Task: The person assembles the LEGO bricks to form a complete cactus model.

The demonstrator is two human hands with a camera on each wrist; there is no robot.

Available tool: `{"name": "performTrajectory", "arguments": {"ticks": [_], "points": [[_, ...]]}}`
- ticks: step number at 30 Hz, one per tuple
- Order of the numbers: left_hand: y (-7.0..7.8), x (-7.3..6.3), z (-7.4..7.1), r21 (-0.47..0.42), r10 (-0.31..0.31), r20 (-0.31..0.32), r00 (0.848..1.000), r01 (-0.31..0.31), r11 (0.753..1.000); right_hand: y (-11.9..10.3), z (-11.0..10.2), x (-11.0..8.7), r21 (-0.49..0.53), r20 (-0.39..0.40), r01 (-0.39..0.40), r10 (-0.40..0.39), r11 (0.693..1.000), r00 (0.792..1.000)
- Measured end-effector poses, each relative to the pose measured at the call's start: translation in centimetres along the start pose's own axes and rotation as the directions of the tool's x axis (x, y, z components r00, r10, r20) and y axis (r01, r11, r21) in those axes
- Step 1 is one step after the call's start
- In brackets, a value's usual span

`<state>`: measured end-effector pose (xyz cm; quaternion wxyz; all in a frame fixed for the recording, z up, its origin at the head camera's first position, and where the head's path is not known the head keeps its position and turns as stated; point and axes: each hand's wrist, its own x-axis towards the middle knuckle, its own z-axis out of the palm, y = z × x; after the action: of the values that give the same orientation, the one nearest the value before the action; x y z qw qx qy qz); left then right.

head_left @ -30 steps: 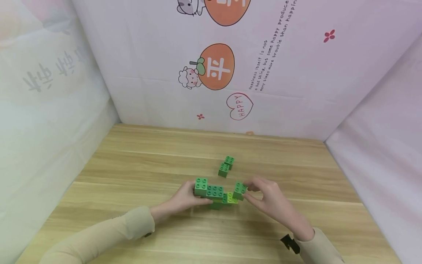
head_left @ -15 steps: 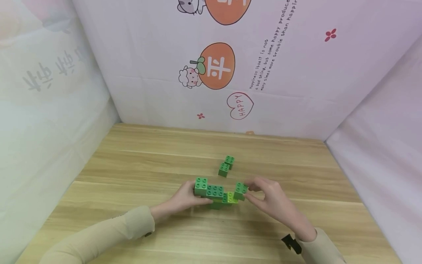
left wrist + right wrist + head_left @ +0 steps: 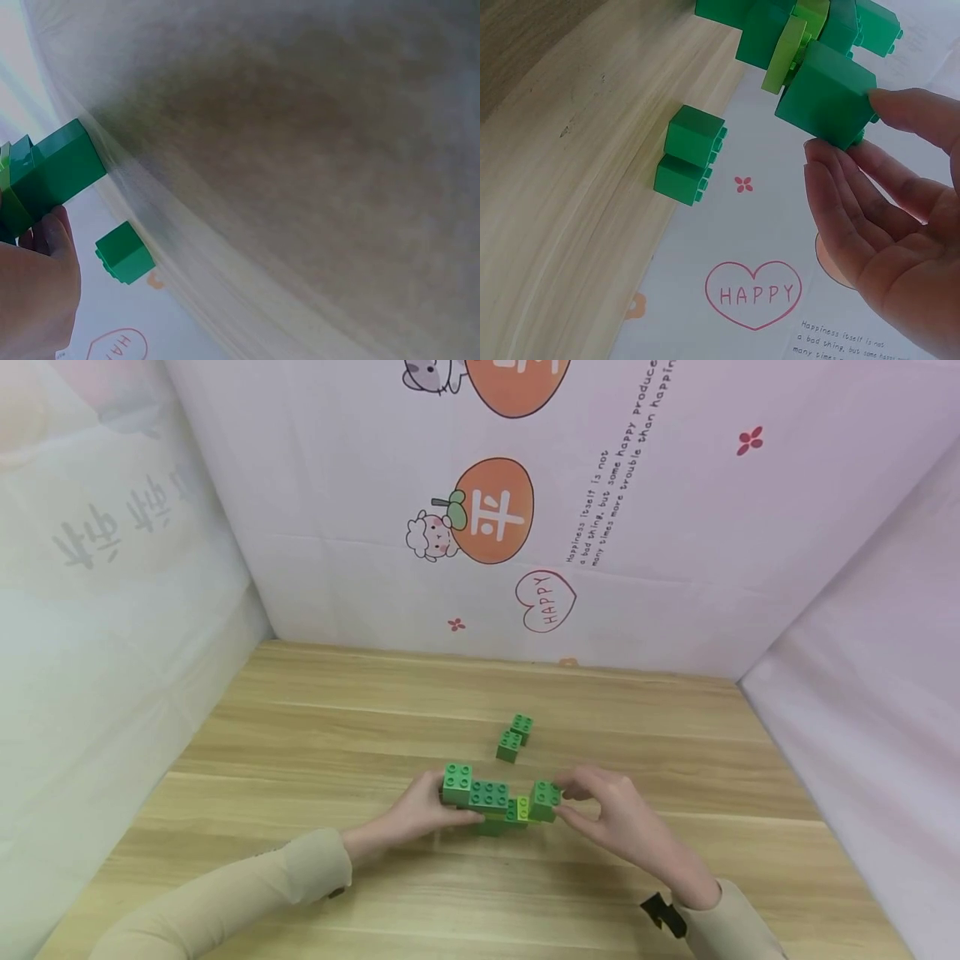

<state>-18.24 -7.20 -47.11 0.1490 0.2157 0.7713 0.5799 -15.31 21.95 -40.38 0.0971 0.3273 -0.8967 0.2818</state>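
The backdrop [image 3: 660, 627] reads "HAPPY" [image 3: 547, 602], "平" [image 3: 497, 516] and "Happiness itself is not" [image 3: 587, 508]

At the left edge, the left hand [image 3: 37, 300] grips a cluster of joined green blocks [image 3: 64, 165], its fingers against their lower side; a paler green piece [image 3: 6, 159] shows among them. Well apart lies a separate green block [image 3: 126, 253], studs toward lower left, beside an orange mark [image 3: 155, 280] on white sheeting [image 3: 176, 322]. A red-outlined heart [image 3: 118, 346] is cut off below; a brown surface [image 3: 315, 172] blurs rightward
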Motion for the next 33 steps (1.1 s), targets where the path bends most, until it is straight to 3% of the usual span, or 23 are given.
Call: {"name": "performTrajectory", "arguments": {"ticks": [7, 25, 33], "points": [[0.14, 0.06, 0.04, 0.009, -0.022, -0.009, 1.0, 0.022, 1.0, -0.09, -0.04, -0.03, -0.003, 0.02, 0.007, -0.007, 1.0, 1.0], [0.22, 0.25, -0.14, 0.056, -0.007, 0.021, 1.0, 0.006, 0.998, -0.06, 0.33, 0.1, -0.026, 0.015, 0.006, -0.006, 1.0, 1.0], [0.23, 0.39, -0.16, 0.017, -0.007, 0.022, 1.0, 0.007, 1.0, 0.0, 0.27, 0.12, -0.018, 0.004, 0.01, -0.01, 1.0, 1.0]]}}
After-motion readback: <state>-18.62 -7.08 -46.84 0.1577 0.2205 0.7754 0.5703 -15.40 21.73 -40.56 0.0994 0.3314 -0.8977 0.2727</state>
